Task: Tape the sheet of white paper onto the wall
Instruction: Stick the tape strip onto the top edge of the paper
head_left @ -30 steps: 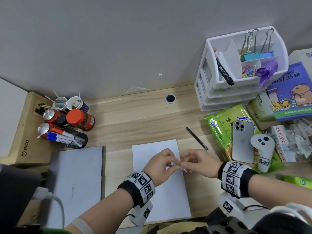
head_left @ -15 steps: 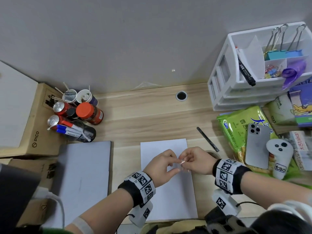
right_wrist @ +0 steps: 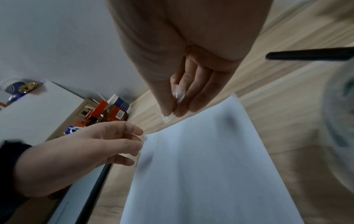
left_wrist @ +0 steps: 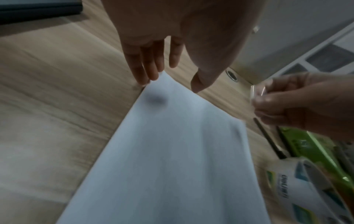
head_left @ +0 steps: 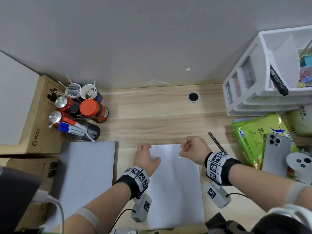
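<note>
Paper (head_left: 175, 186) lies flat on the desk (head_left: 152, 115), centre of the head view, not yet on the wall (head_left: 135, 39) at 12 o'clock. Right hand (head_left: 194, 150) is at the sheet's far-right corner, approx 1 o'clock, thumb & fingers curled in, pinching a short strip of clear tape (right_wrist: 168, 119). Left hand (head_left: 146, 157) is at the far-left corner, approx 11 o'clock, fingers straight & relaxed, holding nothing; fingertips (left_wrist: 151, 75) are right at the corner edge, contact w/ the paper hard to confirm. Tape roll (left_wrist: 310, 184) sits at 4 o'clock beside the sheet, a black pen (head_left: 217, 142) just past the right hand.

Step in hand, as I read it: get the strip onto a top corner. To do it well:
- keep the pinch at one end only, so the sticky side doesn't fold on itself
- lay approx half the strip on the paper, half left free for the wall
- left hand should press the sheet flat so it won't slide
- rub down from the centre out, no bubbles

Risk: clear tape curls & sticks to fingers; go slow on release.
</note>
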`<state>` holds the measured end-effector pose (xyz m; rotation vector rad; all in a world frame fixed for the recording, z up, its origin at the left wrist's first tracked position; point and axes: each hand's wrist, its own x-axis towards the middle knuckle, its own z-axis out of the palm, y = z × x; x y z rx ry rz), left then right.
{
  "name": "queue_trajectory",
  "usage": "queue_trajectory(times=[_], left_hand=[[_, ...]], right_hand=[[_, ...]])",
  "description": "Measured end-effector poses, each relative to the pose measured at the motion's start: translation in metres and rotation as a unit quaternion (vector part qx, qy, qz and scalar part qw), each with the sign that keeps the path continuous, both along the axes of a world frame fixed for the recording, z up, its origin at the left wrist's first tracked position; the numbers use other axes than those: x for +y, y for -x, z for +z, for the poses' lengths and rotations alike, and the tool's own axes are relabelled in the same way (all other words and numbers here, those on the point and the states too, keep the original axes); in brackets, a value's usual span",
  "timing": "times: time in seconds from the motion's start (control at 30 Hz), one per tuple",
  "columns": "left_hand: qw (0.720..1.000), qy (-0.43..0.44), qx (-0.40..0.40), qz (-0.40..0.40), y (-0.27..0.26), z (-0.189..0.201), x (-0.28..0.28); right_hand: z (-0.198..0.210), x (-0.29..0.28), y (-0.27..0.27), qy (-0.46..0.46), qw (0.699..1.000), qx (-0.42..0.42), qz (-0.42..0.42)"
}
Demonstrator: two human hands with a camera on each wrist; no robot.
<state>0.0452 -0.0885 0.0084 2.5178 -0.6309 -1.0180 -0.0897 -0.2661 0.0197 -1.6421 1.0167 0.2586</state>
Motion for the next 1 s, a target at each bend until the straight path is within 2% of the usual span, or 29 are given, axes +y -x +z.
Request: queue_trajectory(times=[0.2, 0.5, 0.73, 1.0], left_hand=[[0.999, -0.003, -0.022, -0.024, -0.011, -0.018, -0.013], [0.983, -0.03, -0.111, -0.142, -0.018, -0.033, -0.023], [0.976, -0.027, -0.122, -0.18, -0.02, -0.038, -0.03], [0.972, -0.039, -0.125, -0.193, -0.02, -0.037, -0.032]], right_hand=[[-0.019, 0.006, -0.031, 0.041, 0.998, 0.019, 0.032], [-0.03, 0.012, -0.052, 0.071, 0.995, 0.019, 0.064], [-0.032, 0.013, -0.058, 0.119, 0.988, 0.025, 0.099], [-0.035, 0.014, -0.055, 0.131, 0.987, 0.044, 0.086]])
